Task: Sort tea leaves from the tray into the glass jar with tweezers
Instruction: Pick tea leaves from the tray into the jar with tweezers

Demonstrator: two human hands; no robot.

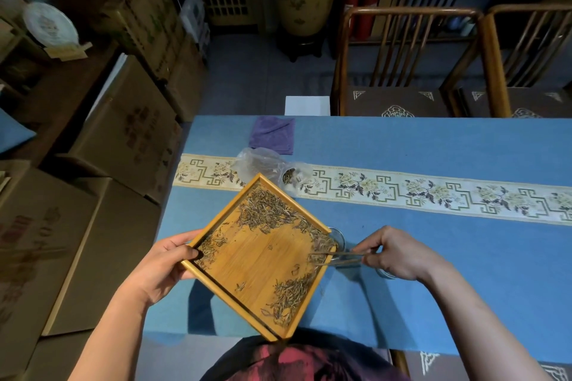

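Clearly the sorting is well under way but far from finished. The square bamboo tray with a raised rim (247, 260) is lifted off the blue tablecloth (433, 272) at the lower centre of the frame and turned corner-on, its right corner hanging over the clear glass jar (340, 237), which stands on the cloth and is mostly hidden behind the tray's edge; how much tea it already holds cannot be told. The left hand (161, 266) grips the tray's left corner, thumb curled over the rim and fingers underneath. The right hand (399, 252), at the lower right, pinches a pair of slim dark tweezers (335, 258) whose tips reach inward over the tray's right edge, next to the leaves bunched in that corner; whether they hold a leaf is too fine to see. The middle of the tray shows bare wood, yet the dry, thin, greenish-brown tea leaves (266, 210) remain in thick drifts along the upper edges, the lower corner and the left corner, so plenty is left to move.
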